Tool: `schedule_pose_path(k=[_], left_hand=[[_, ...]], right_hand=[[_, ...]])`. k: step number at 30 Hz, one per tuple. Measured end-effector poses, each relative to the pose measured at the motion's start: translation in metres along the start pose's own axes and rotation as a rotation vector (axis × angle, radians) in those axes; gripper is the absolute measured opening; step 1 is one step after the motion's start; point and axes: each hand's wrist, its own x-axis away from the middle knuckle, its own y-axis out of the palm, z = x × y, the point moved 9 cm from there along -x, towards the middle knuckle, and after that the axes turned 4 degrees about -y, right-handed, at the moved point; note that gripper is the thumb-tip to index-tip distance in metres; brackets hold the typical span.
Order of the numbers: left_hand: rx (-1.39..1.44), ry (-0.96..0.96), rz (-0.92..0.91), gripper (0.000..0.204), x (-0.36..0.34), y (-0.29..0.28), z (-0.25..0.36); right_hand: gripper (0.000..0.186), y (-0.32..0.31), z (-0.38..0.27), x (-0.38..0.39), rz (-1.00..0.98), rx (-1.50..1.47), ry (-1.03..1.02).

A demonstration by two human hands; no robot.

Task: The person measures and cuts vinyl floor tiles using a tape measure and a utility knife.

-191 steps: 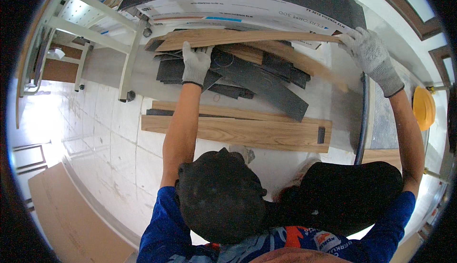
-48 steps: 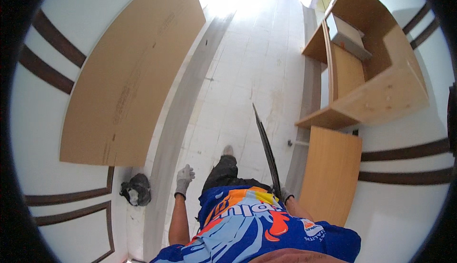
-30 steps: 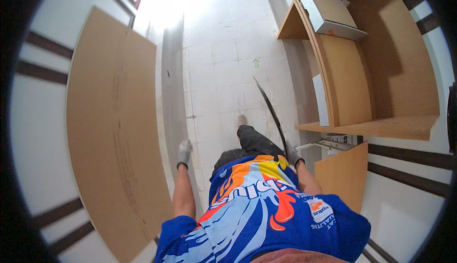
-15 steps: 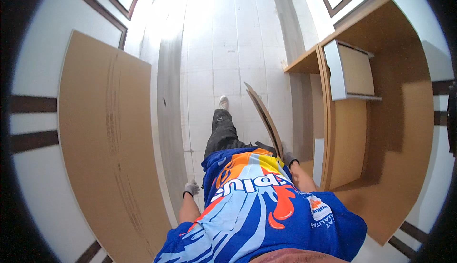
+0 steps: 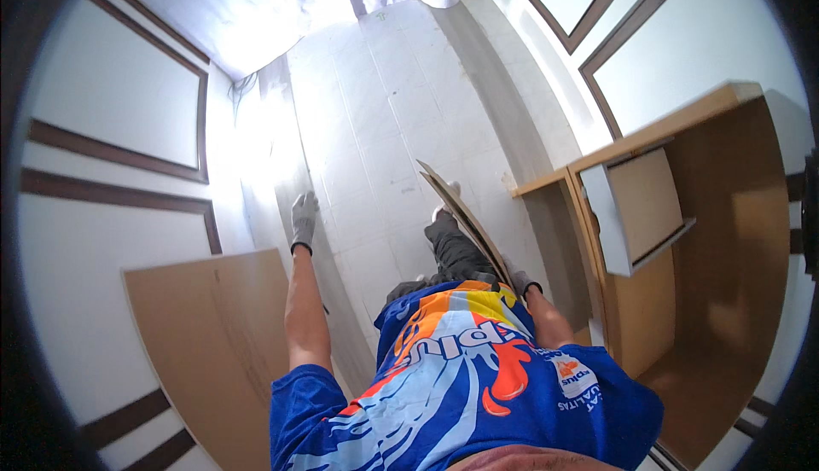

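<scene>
My left hand (image 5: 304, 221), in a grey work glove, reaches forward over the floor on a straight arm. Its fingers look stretched out, with nothing in them. At my right side, the gloved right hand (image 5: 520, 276) is closed on some thin brown panels (image 5: 465, 219). They are seen almost edge-on, slightly parted at the far end, and slant forward and left from my hip. The fingers of that hand are partly hidden behind the panels' near end and my shirt.
A large brown panel (image 5: 213, 334) leans against the left wall. On the right stands a wooden cabinet carcass (image 5: 725, 300) with a pale drawer (image 5: 640, 206). Ahead lies a white and grey floor (image 5: 367, 147), with a bright white curtain (image 5: 256, 2) at the far end.
I have stepped forward and the view has turned. My left hand has swung from beside my hip to well ahead. The right hand still carries the panels. The leaning panel now lies farther back.
</scene>
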Motion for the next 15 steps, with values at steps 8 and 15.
schedule_pose_path(k=[8, 15], left_hand=[[-0.076, -0.253, -0.211, 0.042, -0.119, 0.145, 0.025], [0.113, -1.094, -0.149, 0.048, -0.005, 0.156, -0.039]], right_hand=[[0.072, -0.042, -0.264, -0.122, 0.032, 0.021, -0.022], [0.070, -0.044, -0.369, -0.203, -0.130, -0.403, 0.207]])
